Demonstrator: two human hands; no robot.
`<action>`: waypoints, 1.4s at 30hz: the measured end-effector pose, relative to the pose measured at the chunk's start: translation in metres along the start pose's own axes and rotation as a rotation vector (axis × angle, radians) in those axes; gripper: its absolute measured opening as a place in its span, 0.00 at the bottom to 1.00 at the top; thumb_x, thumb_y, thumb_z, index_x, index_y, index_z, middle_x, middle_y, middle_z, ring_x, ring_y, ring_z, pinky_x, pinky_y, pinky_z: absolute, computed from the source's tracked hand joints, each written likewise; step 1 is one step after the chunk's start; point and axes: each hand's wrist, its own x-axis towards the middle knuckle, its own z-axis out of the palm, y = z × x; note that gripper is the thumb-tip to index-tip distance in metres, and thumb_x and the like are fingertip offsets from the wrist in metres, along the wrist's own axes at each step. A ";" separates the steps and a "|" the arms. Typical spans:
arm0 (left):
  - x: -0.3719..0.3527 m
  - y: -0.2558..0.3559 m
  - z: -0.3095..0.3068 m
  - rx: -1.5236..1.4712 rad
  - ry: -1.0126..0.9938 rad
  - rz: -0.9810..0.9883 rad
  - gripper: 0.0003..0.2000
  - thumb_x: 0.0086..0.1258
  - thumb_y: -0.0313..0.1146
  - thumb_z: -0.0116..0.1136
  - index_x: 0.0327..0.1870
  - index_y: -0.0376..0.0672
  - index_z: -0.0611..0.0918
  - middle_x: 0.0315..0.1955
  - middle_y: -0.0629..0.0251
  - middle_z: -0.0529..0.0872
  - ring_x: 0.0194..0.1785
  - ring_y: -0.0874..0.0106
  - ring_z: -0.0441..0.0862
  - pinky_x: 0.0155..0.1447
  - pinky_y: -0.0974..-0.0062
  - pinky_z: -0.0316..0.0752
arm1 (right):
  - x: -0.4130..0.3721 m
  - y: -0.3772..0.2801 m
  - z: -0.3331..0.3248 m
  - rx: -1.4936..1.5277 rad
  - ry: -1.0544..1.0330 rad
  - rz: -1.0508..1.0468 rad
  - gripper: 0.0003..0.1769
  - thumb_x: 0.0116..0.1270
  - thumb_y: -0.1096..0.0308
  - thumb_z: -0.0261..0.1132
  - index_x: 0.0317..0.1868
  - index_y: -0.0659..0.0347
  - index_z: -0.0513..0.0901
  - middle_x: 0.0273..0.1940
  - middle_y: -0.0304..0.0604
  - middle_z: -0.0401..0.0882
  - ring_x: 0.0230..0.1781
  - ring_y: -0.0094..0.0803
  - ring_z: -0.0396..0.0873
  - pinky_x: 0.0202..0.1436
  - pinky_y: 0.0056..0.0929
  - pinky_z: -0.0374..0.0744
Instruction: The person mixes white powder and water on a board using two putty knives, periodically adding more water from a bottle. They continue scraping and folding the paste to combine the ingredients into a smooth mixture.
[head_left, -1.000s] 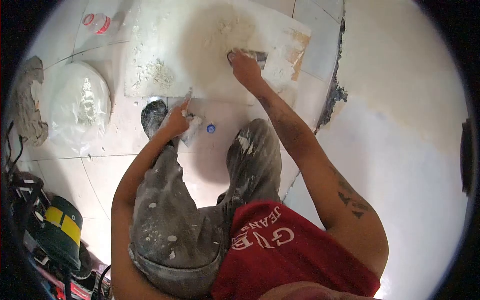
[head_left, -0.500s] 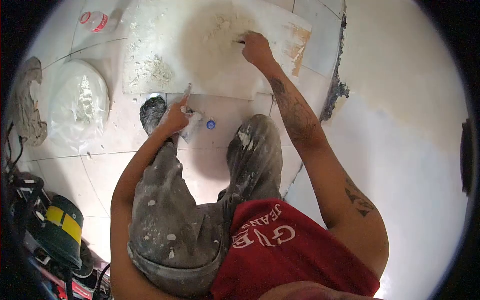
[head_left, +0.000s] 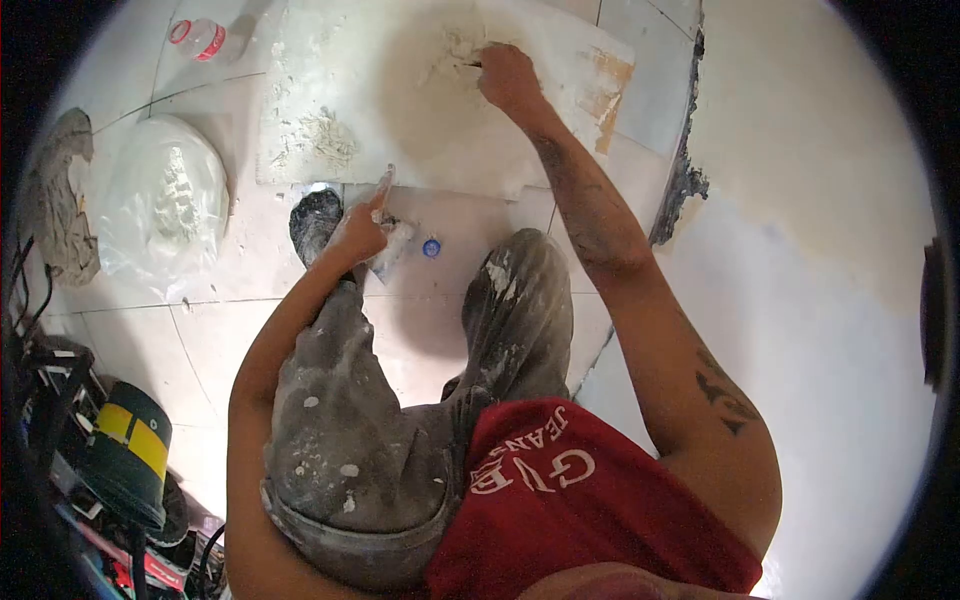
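My right hand [head_left: 508,76] is closed over a white board [head_left: 430,170], gripping a thin dark-edged tool [head_left: 472,65] that is mostly hidden by the fingers. Under and beside it lies a damp patch of cream-white plaster [head_left: 455,50]. By the board's near edge is my left hand [head_left: 360,236], its index finger stretched forward and the other fingers curled. A grey, plaster-smeared flat piece [head_left: 392,250] shows at the curled fingers; whether they hold it cannot be made out. Rougher plaster crumbs [head_left: 328,138] stick to the board's left part.
Left of the board are an open plastic bag of white powder [head_left: 175,205], a clear bottle [head_left: 200,40] and a crumpled grey cloth [head_left: 68,200]. A blue bottle cap [head_left: 431,248] lies between my knees. A dark bucket with a yellow band [head_left: 130,450] stands lower left; a pale wall [head_left: 800,300] rises right.
My right hand has moved slightly up and away across the plaster, with its wrist turned. My left hand keeps its pose. The whole view has shifted a little to the right.
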 end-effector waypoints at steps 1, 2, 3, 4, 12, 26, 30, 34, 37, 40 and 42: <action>0.001 -0.001 0.000 0.002 0.005 0.003 0.44 0.57 0.33 0.60 0.71 0.58 0.44 0.50 0.41 0.75 0.54 0.44 0.71 0.58 0.57 0.67 | -0.002 -0.009 0.008 -0.039 0.009 0.032 0.08 0.50 0.73 0.56 0.30 0.63 0.80 0.34 0.51 0.79 0.39 0.47 0.78 0.43 0.42 0.78; 0.001 -0.004 0.002 -0.015 -0.035 -0.045 0.43 0.57 0.33 0.60 0.71 0.59 0.45 0.50 0.41 0.75 0.54 0.45 0.72 0.58 0.57 0.67 | -0.008 -0.020 0.023 -0.078 0.016 0.063 0.08 0.50 0.74 0.56 0.30 0.62 0.80 0.34 0.51 0.79 0.40 0.46 0.78 0.43 0.42 0.78; 0.002 -0.007 0.003 -0.031 -0.074 -0.088 0.43 0.57 0.33 0.60 0.71 0.59 0.45 0.50 0.41 0.75 0.54 0.46 0.72 0.58 0.57 0.67 | -0.016 -0.026 0.032 -0.120 0.024 0.094 0.08 0.49 0.74 0.56 0.30 0.62 0.80 0.34 0.50 0.79 0.40 0.46 0.78 0.44 0.42 0.77; 0.004 -0.009 0.003 -0.044 -0.109 -0.125 0.43 0.57 0.33 0.60 0.70 0.60 0.45 0.50 0.41 0.75 0.54 0.47 0.72 0.58 0.58 0.67 | -0.026 -0.027 0.035 -0.094 -0.016 0.047 0.07 0.49 0.74 0.56 0.30 0.61 0.80 0.34 0.50 0.78 0.40 0.45 0.78 0.44 0.42 0.78; 0.002 -0.013 0.007 -0.085 -0.068 -0.078 0.45 0.54 0.28 0.62 0.71 0.56 0.46 0.52 0.41 0.74 0.53 0.48 0.73 0.57 0.59 0.68 | -0.008 0.007 0.000 0.110 -0.051 0.031 0.15 0.47 0.75 0.56 0.36 0.58 0.83 0.37 0.49 0.80 0.41 0.49 0.77 0.47 0.44 0.76; 0.003 -0.008 0.006 -0.039 -0.066 -0.090 0.46 0.55 0.29 0.63 0.71 0.57 0.45 0.44 0.41 0.78 0.47 0.48 0.76 0.51 0.59 0.70 | -0.026 -0.017 0.006 0.042 -0.058 0.016 0.07 0.51 0.69 0.58 0.28 0.63 0.79 0.27 0.51 0.79 0.32 0.46 0.80 0.36 0.42 0.78; 0.000 0.000 -0.001 -0.091 -0.062 -0.060 0.47 0.55 0.27 0.63 0.71 0.57 0.44 0.48 0.40 0.76 0.52 0.48 0.74 0.55 0.61 0.68 | 0.006 0.007 -0.011 0.081 0.064 0.086 0.07 0.49 0.72 0.58 0.28 0.65 0.80 0.28 0.54 0.79 0.34 0.48 0.79 0.40 0.44 0.78; 0.002 -0.006 0.005 -0.091 -0.066 -0.068 0.47 0.55 0.27 0.63 0.71 0.57 0.42 0.50 0.39 0.75 0.55 0.45 0.71 0.58 0.62 0.67 | 0.022 -0.005 0.021 -0.023 0.062 0.036 0.06 0.49 0.73 0.58 0.27 0.65 0.80 0.29 0.54 0.79 0.34 0.48 0.80 0.39 0.43 0.78; 0.001 0.008 -0.007 -0.079 -0.131 -0.181 0.46 0.55 0.27 0.62 0.71 0.57 0.44 0.49 0.39 0.75 0.54 0.46 0.72 0.58 0.61 0.67 | 0.007 -0.032 0.028 -0.070 -0.059 -0.010 0.07 0.51 0.70 0.58 0.27 0.64 0.80 0.28 0.53 0.80 0.32 0.46 0.80 0.36 0.42 0.79; 0.003 0.000 0.000 -0.019 -0.124 -0.184 0.45 0.55 0.29 0.63 0.71 0.56 0.46 0.49 0.40 0.76 0.53 0.45 0.73 0.57 0.60 0.68 | -0.010 -0.038 0.026 -0.054 -0.267 0.010 0.06 0.50 0.72 0.59 0.28 0.65 0.80 0.30 0.53 0.79 0.35 0.47 0.80 0.38 0.41 0.79; 0.004 -0.010 0.008 -0.016 0.030 0.061 0.44 0.55 0.30 0.63 0.71 0.55 0.49 0.47 0.43 0.77 0.51 0.48 0.74 0.56 0.60 0.68 | -0.015 -0.038 0.016 -0.007 -0.290 0.019 0.07 0.49 0.74 0.59 0.29 0.65 0.80 0.32 0.53 0.78 0.39 0.47 0.78 0.41 0.40 0.78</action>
